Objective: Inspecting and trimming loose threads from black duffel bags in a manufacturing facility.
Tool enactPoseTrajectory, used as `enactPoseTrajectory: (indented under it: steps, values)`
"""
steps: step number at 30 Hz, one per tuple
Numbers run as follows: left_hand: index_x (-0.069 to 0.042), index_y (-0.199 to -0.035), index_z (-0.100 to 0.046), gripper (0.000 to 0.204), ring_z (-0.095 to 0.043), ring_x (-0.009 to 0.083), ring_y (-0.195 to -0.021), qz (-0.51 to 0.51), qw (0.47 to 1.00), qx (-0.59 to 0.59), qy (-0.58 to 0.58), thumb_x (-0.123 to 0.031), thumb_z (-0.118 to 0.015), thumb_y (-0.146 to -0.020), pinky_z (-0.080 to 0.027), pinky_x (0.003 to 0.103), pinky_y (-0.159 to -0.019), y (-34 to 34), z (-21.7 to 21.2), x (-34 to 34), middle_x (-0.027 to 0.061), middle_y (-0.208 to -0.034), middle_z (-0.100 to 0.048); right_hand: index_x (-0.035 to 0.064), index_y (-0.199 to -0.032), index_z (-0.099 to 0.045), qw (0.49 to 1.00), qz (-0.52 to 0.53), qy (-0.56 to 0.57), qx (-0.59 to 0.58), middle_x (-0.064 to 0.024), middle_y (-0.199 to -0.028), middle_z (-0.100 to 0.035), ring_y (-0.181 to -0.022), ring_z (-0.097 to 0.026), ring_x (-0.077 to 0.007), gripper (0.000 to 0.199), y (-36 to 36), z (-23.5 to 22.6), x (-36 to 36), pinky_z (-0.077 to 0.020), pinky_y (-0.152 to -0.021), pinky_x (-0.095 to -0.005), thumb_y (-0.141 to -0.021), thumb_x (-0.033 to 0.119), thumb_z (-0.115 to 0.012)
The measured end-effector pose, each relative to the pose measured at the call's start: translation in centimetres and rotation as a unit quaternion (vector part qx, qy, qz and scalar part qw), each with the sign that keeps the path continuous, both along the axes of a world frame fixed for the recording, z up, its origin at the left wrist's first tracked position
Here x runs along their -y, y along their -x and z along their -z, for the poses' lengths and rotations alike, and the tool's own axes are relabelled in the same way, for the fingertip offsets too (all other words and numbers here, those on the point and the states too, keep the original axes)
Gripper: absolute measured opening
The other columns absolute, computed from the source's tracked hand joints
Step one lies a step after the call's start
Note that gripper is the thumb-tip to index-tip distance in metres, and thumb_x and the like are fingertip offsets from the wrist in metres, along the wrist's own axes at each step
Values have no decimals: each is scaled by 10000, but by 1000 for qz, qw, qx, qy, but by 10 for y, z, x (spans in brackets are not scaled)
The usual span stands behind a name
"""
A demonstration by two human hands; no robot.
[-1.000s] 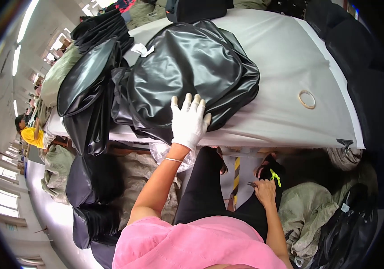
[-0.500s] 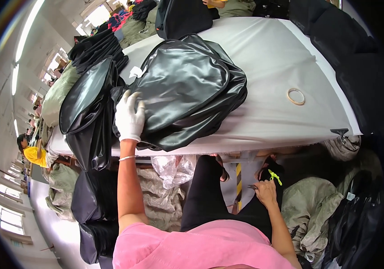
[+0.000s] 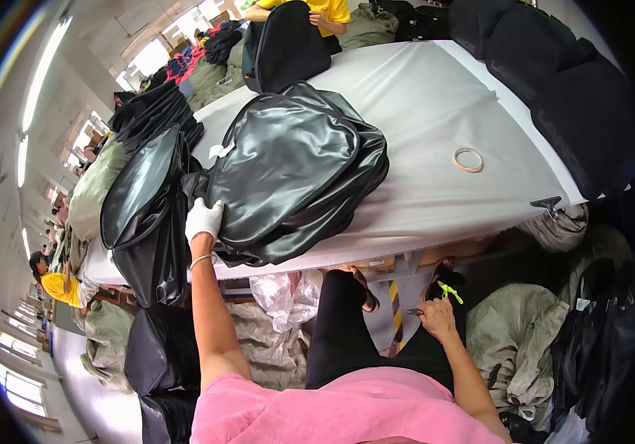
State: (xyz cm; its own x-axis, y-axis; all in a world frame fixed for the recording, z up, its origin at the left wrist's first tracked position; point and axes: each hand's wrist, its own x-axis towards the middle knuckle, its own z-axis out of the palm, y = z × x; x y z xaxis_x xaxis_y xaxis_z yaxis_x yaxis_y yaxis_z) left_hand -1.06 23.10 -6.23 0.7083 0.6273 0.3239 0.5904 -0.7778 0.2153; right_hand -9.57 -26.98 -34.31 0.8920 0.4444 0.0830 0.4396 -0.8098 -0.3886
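Note:
My left hand point(image 3: 204, 220) wears a white glove and is closed on the left edge of a shiny black bag point(image 3: 288, 174), which lies on the white-covered table. A white label point(image 3: 221, 150) sticks out from that bag's upper left side. Down by my right thigh, bare and away from the table, my right hand point(image 3: 438, 318) is closed around small thread snips point(image 3: 414, 312); their dark tip points left. A neon yellow-green cord point(image 3: 450, 291) shows above its fingers. The snips' handles are hidden in the palm.
Another shiny black bag point(image 3: 143, 200) hangs over the table's left end. A tape roll point(image 3: 468, 160) and a black clip point(image 3: 545, 203) are at the right. Across the table, a person in yellow point(image 3: 332, 10) handles a black backpack point(image 3: 288, 48). Dark bags point(image 3: 584, 103) line the right edge.
My left hand has shifted down to the bag's lower left edge, and its fingers have closed. The person across the table has come further into view. My right hand stays low.

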Motion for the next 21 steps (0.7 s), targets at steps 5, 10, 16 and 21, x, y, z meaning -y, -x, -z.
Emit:
enactPoseTrajectory:
  steps: [5,10,16,21]
  values:
    - [29,-1197,-606,432,-667,319,-923,98,985,13,144,-258,-643,-876,-495,361,-835,5,12,-30,219,-1079,-680,105,-867,-739,1000,-3,-16,6,-90,-790,-693,-811,-626,-263,151,1,1,0,-418,-777,-403,-753,179,-674]
    - [69,-1264,-555,345,-581,133,-989,329,810,335,352,-9,-560,-929,-445,262,-904,23,-14,36,80,-1133,-648,77,-905,-720,989,35,-144,-9,-101,-761,-685,-719,-635,-259,164,4,-3,3,-444,-712,-375,-835,180,-614]
    - [125,-1302,-486,436,-582,198,-1107,387,831,315,245,-50,-589,-917,-435,305,-972,74,-34,151,172,-1226,-619,47,-917,-690,821,170,-519,-168,-9,-676,-639,-587,-511,-48,260,-11,-108,9,-373,-545,-215,-975,237,-522]
    - [97,-1270,-517,430,-682,365,-777,379,894,233,53,-98,-594,-894,-530,375,-702,101,-20,207,266,-901,-664,30,-1003,-654,738,34,-637,-222,-16,-747,-604,-627,-491,-48,191,-31,-214,-33,-392,-563,-207,-976,192,-558]
